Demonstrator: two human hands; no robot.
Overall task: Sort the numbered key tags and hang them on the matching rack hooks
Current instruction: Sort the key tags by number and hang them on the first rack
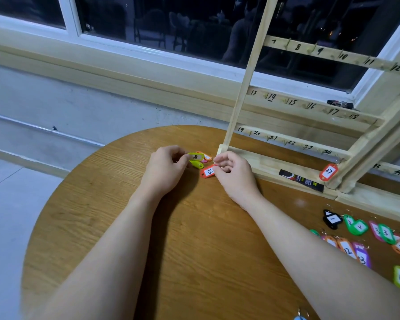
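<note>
Left hand (165, 170) pinching yellow tag (195, 156), right hand (234, 173) pinching red tag 23 (207, 172), over round worktop (106, 204) beside rack (286, 144).

Two hands (169, 167) centre frame. One wooden rack (305, 144) at right. One round table (125, 204). One red tag 37 (328, 172) hanging.

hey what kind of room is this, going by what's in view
Probably a home or office room at night: a round wooden table by a dark window, with a homemade numbered wooden key rack on it.
</note>
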